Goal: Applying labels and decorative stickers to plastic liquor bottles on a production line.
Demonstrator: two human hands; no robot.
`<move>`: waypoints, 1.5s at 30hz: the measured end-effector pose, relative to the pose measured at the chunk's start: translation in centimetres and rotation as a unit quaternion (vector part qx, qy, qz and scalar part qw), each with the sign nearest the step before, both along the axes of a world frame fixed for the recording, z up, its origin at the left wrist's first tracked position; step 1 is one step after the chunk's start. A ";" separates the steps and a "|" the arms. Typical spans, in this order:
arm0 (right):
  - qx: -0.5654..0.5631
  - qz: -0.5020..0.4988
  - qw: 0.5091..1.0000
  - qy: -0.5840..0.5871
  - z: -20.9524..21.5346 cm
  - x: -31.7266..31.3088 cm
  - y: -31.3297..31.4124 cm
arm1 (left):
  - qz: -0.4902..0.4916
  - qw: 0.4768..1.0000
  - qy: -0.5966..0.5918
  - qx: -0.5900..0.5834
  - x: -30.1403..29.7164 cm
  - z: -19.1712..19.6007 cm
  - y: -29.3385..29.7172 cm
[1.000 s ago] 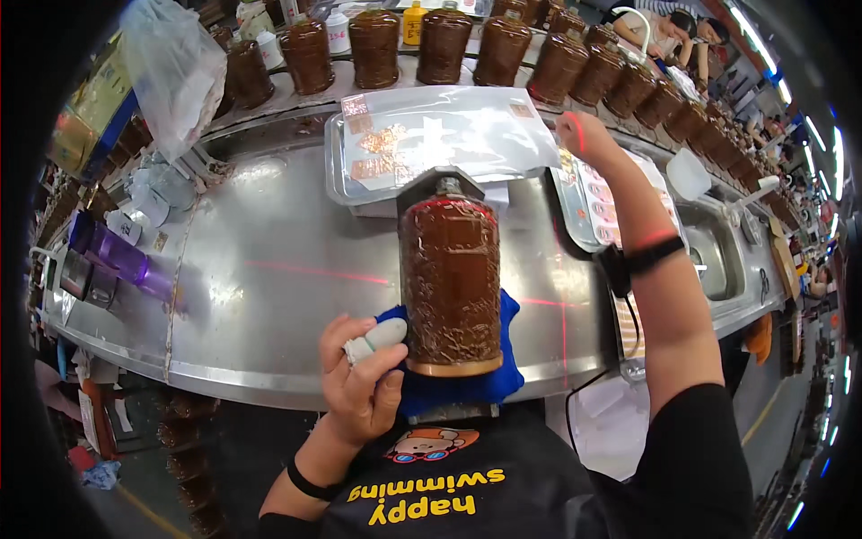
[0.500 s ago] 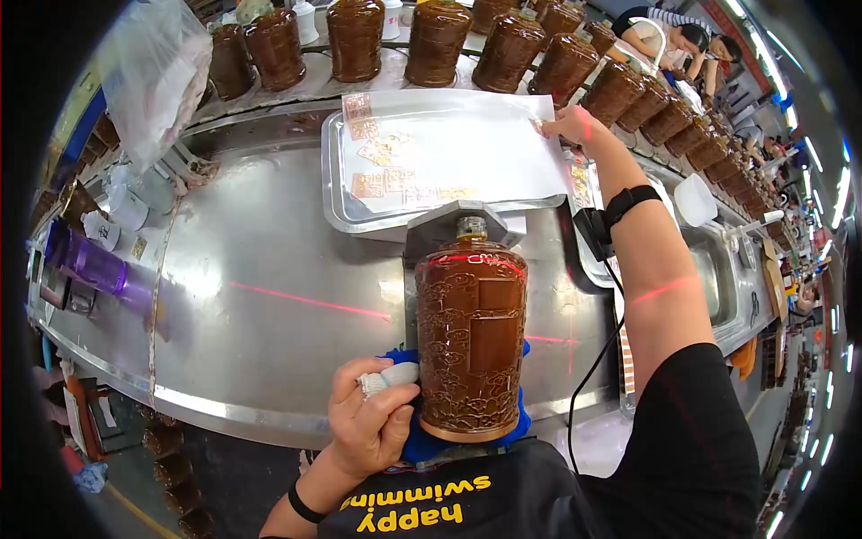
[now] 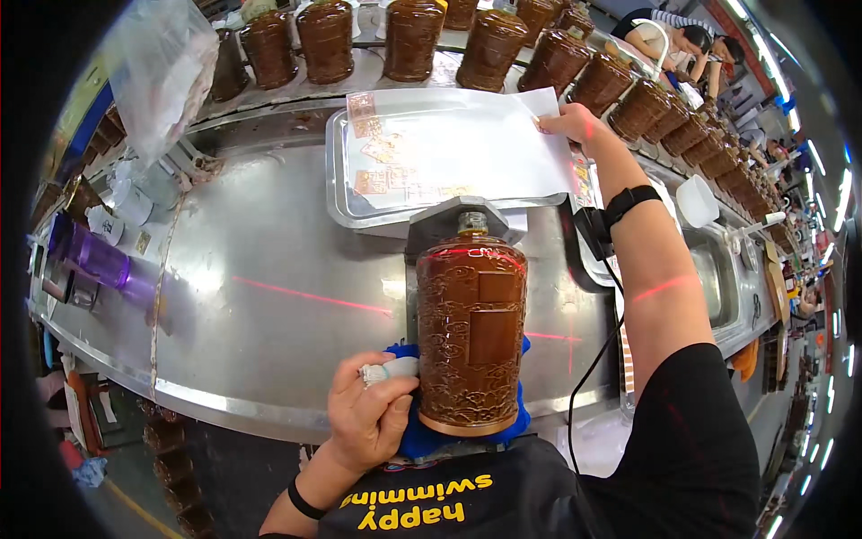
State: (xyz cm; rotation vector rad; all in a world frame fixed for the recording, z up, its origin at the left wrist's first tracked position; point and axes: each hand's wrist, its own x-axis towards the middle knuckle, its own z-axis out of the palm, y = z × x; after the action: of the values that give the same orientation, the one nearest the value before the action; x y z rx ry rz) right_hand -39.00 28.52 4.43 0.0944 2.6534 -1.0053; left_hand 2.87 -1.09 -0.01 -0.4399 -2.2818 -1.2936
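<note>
Left grip (image 3: 368,409) is curled beside the brown bottle (image 3: 471,341), a white finger cover (image 3: 391,368) among its fingers; whether it pinches anything, I cannot tell. Right grip (image 3: 566,124) reaches far forward and pinches the upper right corner of a white sheet (image 3: 476,144). Straight before the person, the bottle points its neck away and its base toward the dark shirt, a blue cloth (image 3: 413,440) under its lower end. Behind the neck sits a grey angular rest (image 3: 431,223), which hides part of the near edge of a clear tray (image 3: 335,171). Across that tray lies the sheet, with coppery patches (image 3: 383,148) at its left. From the black band (image 3: 633,202) on the right wrist a black cable (image 3: 593,355) hangs down, just right of the bottle. Red light lines cross the metal tabletop (image 3: 287,229). At its left stand a purple cup (image 3: 101,258) and, nearer the back, a hanging plastic bag (image 3: 162,76); at its right, a white tub (image 3: 697,199) and a sink (image 3: 714,278). Beyond, a row of brown bottles (image 3: 494,49) curves along the back.
</note>
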 end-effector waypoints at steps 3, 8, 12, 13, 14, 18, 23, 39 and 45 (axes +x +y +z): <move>-0.002 0.029 0.999 0.027 0.1 0.4 -0.2 | 0.000 1.000 0.001 0.004 -0.1 -0.1 0.0; 0.038 0.029 0.998 0.051 0.7 0.6 -0.2 | 0.006 1.000 0.000 0.000 0.0 0.1 -0.1; 0.037 0.015 0.999 0.036 0.2 -0.4 1.1 | 0.010 1.000 -0.008 -0.007 0.0 0.1 -0.2; 0.165 0.085 0.975 0.126 0.1 -0.9 1.9 | 0.008 1.000 -0.006 -0.006 0.0 0.1 -0.1; 0.288 0.152 0.922 0.211 -0.2 -1.3 2.7 | 0.008 1.000 0.000 -0.001 -0.1 0.1 0.0; 0.284 0.162 0.875 0.358 -1.4 0.1 2.6 | 0.015 1.000 0.004 0.010 -0.1 0.0 0.1; 0.306 0.104 0.814 0.483 -1.5 1.5 2.9 | 0.017 1.000 0.010 0.003 0.0 0.4 0.3; 0.355 0.361 0.828 0.240 0.3 2.6 -11.7 | 0.004 0.999 -0.007 0.036 -0.4 0.5 0.2; 0.248 0.359 0.860 0.265 4.6 6.6 -8.6 | 0.000 0.999 -0.019 0.043 0.0 0.1 -0.1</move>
State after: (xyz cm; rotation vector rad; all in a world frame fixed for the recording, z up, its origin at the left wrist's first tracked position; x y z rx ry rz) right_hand -32.44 19.94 9.02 -1.1260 2.9277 -0.0837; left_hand 2.84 -1.18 0.13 -0.3888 -2.2479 -1.4053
